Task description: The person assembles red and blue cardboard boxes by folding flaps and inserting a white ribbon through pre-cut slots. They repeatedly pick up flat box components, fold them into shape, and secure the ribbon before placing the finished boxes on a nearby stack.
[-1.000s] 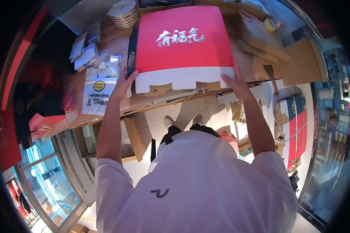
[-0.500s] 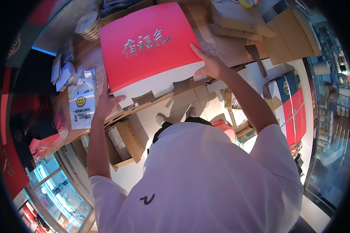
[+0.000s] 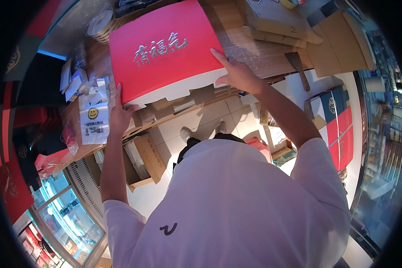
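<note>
A large red cardboard box (image 3: 167,51) with silver lettering on top lies across the wooden table in front of me. Along its near edge, a white tabbed flap (image 3: 178,90) sticks out past the table edge. My left hand (image 3: 120,114) grips the near left corner, with the thumb at the near side and the fingers along the left side. At the near right corner is my right hand (image 3: 239,76), its index finger on the red top and its thumb by the white edge. The undersides of both grips are hidden.
Left of the box lies a white plastic bag (image 3: 94,114) with a yellow smiley. Farther right are a scraper (image 3: 298,69), flattened brown cartons (image 3: 339,44) and a strapped red and dark box (image 3: 337,123). An open carton (image 3: 145,161) stands below the table edge.
The red box has shifted slightly left and away from me, both hands moving with it. Less of its white near side shows now.
</note>
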Available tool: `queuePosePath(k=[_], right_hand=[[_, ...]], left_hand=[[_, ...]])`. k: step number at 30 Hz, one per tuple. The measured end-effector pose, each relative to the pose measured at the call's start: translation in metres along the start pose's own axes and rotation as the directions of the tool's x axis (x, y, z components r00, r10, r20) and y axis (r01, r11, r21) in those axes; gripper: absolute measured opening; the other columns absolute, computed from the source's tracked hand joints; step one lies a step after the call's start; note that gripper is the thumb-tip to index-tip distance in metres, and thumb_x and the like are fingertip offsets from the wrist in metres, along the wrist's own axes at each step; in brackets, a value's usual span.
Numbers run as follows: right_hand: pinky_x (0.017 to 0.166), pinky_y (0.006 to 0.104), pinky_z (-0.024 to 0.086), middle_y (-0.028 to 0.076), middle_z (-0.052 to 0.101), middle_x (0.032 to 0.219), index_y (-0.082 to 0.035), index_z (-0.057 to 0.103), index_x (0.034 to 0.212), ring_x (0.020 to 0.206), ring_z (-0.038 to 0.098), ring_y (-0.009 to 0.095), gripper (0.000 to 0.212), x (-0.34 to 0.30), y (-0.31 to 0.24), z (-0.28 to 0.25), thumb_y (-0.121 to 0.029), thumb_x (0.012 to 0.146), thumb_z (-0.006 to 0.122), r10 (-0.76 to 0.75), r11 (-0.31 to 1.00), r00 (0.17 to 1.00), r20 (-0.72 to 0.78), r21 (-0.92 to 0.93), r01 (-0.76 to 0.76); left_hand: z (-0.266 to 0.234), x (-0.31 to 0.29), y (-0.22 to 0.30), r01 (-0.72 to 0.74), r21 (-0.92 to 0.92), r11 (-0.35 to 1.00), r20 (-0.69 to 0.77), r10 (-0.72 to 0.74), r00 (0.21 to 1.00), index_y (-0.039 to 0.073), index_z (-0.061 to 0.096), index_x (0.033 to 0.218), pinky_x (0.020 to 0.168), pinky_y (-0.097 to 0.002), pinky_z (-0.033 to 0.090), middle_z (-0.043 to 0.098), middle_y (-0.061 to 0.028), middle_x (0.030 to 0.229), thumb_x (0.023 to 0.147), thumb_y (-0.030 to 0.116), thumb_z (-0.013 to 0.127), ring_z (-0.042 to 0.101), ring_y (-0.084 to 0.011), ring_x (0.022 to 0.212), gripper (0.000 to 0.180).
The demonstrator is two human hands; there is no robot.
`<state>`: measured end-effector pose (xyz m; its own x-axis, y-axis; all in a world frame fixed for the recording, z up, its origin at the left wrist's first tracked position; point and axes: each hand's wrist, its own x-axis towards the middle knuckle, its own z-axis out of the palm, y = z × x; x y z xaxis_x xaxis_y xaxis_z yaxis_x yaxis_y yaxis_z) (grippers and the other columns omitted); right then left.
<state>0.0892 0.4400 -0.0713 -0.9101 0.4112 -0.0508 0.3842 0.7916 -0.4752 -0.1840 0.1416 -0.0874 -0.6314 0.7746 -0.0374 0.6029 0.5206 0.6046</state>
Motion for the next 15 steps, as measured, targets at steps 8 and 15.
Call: queuePosePath(k=[8, 15], right_hand=[[0.092, 0.0340, 0.041, 0.021, 0.047, 0.124, -0.014, -0.006, 0.142, 0.108, 0.053, 0.025, 0.096, -0.029, 0.025, 0.055, -0.006, 0.077, 0.064, 0.147, 0.928, 0.977, -0.152, 0.363, -0.083], [0.089, 0.0319, 0.042, 0.017, 0.052, 0.120, -0.017, 0.003, 0.143, 0.105, 0.054, 0.020, 0.086, -0.029, 0.038, 0.047, -0.003, 0.080, 0.060, 0.174, 0.793, 0.975, -0.136, 0.606, -0.058]], left_hand=[[-0.002, -0.001, 0.010, 0.090, -0.119, 0.989, 0.054, -0.084, 0.995, 0.021, 0.012, 0.141, 0.089, -0.0376, 0.043, 0.043, -0.0192, 0.127, 0.072, -0.003, 0.065, 0.050, -0.0300, 0.110, 0.090], [-0.003, -0.003, 0.009, 0.131, -0.200, 0.971, 0.087, -0.116, 0.989, 0.020, 0.014, 0.141, 0.093, -0.0356, 0.043, 0.038, -0.0190, 0.135, 0.074, -0.007, 0.062, 0.047, -0.0282, 0.116, 0.087]])
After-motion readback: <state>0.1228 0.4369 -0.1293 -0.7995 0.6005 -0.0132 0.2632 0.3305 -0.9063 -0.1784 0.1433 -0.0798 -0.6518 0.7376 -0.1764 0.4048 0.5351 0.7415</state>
